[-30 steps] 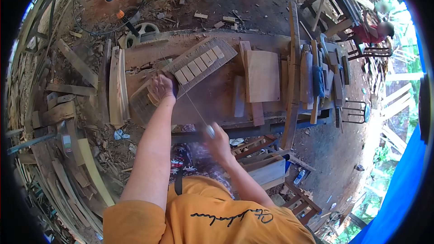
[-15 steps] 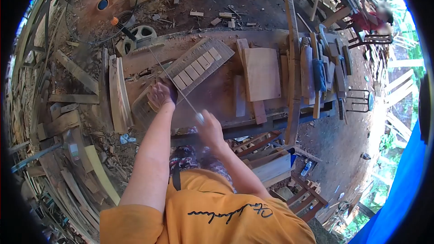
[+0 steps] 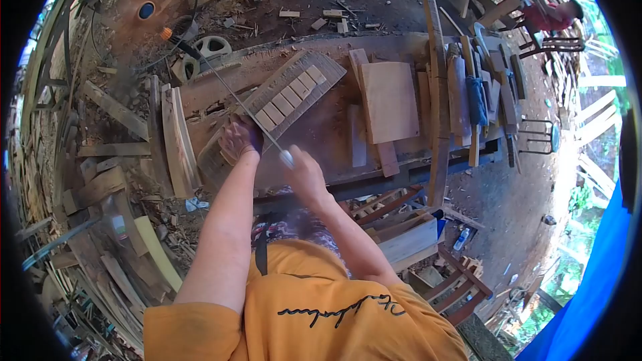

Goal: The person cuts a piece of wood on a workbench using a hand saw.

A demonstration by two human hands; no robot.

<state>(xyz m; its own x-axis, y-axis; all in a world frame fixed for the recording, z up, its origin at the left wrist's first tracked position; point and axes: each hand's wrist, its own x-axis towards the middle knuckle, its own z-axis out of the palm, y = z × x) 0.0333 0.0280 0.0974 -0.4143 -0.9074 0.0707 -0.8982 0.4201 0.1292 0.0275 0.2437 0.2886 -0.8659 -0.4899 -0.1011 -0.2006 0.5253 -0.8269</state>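
My right hand (image 3: pixel 306 175) is closed around the pale handle of a hand saw (image 3: pixel 231 90), whose long thin blade shows nearly edge-on. The blade runs away to the upper left, across a thick slanted board (image 3: pixel 301 70) on the workbench. Just left of the blade, my left hand (image 3: pixel 239 139) presses down with bent fingers on a piece of light wood (image 3: pixel 226 156), mostly hidden beneath it. Right of the blade, a row of small pale wooden blocks (image 3: pixel 286 99) lies along the board.
Planks (image 3: pixel 175 140) stand left on the bench (image 3: pixel 307 150). A flat wooden panel (image 3: pixel 390 101) and a long beam (image 3: pixel 435 93) lie to the right, beside stacked offcuts. A fan (image 3: pixel 146 11) stands at the far left. Another person (image 3: pixel 552 17) sits at the far right.
My right hand and the saw have moved forward and slightly left, pushing the blade further over the board. The left hand stays in place on the wood.
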